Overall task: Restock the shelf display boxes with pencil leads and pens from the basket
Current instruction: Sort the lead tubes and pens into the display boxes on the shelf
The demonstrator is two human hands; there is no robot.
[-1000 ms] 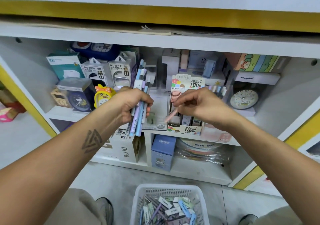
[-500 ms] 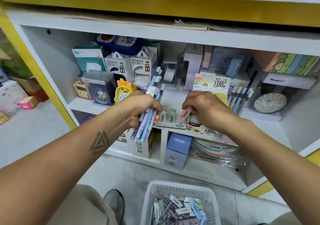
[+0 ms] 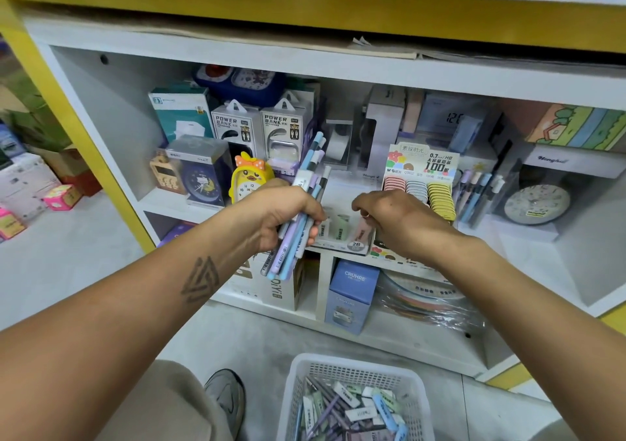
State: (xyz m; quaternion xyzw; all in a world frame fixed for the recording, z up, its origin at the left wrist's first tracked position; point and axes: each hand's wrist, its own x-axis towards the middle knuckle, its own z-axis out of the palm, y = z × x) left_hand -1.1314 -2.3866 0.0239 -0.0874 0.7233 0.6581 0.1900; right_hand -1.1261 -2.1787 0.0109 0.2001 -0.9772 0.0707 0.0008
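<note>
My left hand [image 3: 281, 210] grips a bundle of pastel blue and purple pens [image 3: 310, 176], tips pointing up at the shelf. My right hand [image 3: 396, 217] reaches over the white 2B display box [image 3: 355, 245] on the shelf edge and pinches the top of a pink pencil lead case [image 3: 361, 234] that stands in the box beside two pale cases. Right of it is the 0.7 HB lead display box [image 3: 423, 166] with pink, grey and yellow rows. A pen display [image 3: 474, 189] stands further right. The white basket [image 3: 305, 373] on the floor below holds several pens and lead cases.
Power bank boxes [image 3: 257, 125], a yellow chick clock [image 3: 249, 183] and a blue clock box [image 3: 200, 173] fill the shelf's left. A round clock [image 3: 535, 203] sits at the right. A blue CRUHRE box [image 3: 352, 291] stands on the lower shelf. My shoe [image 3: 227, 396] is left of the basket.
My right hand carried the pink lead case left from the 0.7 HB box to the 2B box and lowered it in. The left hand kept its pens.
</note>
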